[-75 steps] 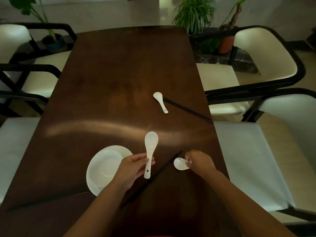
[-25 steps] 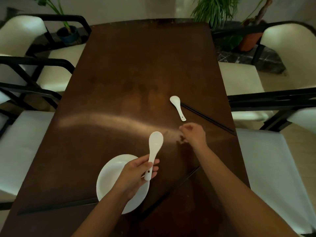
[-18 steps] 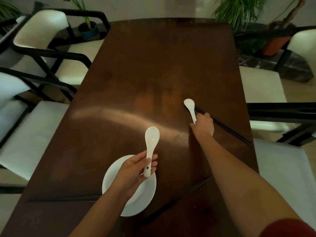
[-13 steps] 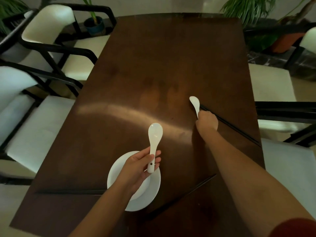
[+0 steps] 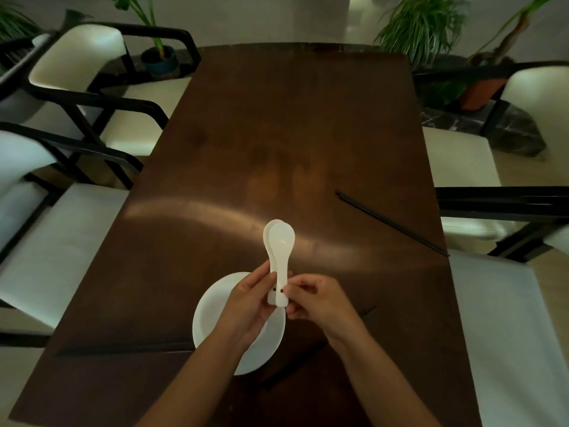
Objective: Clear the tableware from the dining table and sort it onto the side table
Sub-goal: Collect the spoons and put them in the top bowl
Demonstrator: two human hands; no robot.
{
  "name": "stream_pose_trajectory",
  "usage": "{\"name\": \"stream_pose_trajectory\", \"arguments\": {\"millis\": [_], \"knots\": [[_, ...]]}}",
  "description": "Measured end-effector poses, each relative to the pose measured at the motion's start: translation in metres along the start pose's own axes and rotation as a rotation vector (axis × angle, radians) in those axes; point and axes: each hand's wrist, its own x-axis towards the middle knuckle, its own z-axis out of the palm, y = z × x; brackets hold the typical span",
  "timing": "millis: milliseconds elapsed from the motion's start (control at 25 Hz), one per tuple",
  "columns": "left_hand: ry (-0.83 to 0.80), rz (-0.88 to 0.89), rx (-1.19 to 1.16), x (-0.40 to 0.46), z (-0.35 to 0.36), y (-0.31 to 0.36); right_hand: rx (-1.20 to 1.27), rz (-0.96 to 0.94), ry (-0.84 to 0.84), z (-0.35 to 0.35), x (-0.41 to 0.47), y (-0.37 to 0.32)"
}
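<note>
Two white ceramic spoons [image 5: 278, 241] are stacked bowl-up above the near part of the dark wooden dining table [image 5: 277, 134]. My left hand [image 5: 249, 300] grips their handles from the left, and my right hand [image 5: 317, 300] pinches the handle ends from the right. Under my hands a white plate [image 5: 215, 315] rests on the table. A pair of black chopsticks [image 5: 391, 223] lies at the right edge. Another dark pair [image 5: 286, 371] lies near the front, partly hidden by my arms.
White cushioned chairs with black frames stand on both sides, at left [image 5: 74, 97] and right [image 5: 508, 318]. Potted plants [image 5: 421, 23] stand beyond the far end of the table. A dark chopstick-like strip [image 5: 123, 349] lies at the near left.
My right hand picked up the far spoon beside the right chopsticks and brought it back to my left hand. It now sits stacked on the spoon held there.
</note>
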Motion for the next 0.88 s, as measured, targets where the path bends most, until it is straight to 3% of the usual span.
{"name": "stream_pose_trajectory", "arguments": {"millis": [360, 520, 640, 800, 880], "knots": [[-0.116, 0.054, -0.043, -0.028, -0.010, 0.002, -0.171, -0.084, -0.044, 0.009, -0.006, -0.004], [-0.040, 0.007, -0.048, -0.032, -0.019, 0.004, -0.335, -0.040, 0.072, 0.011, -0.003, 0.001], [-0.077, -0.057, -0.027, -0.039, -0.031, 0.008, -0.273, -0.116, 0.207, 0.003, 0.007, -0.013], [-0.156, -0.194, 0.094, -0.052, -0.052, 0.018, -0.372, -0.209, -0.004, 0.002, 0.027, -0.029], [-0.146, -0.227, 0.122, -0.055, -0.063, 0.023, -0.399, -0.174, -0.015, 0.009, 0.033, -0.023]]}}
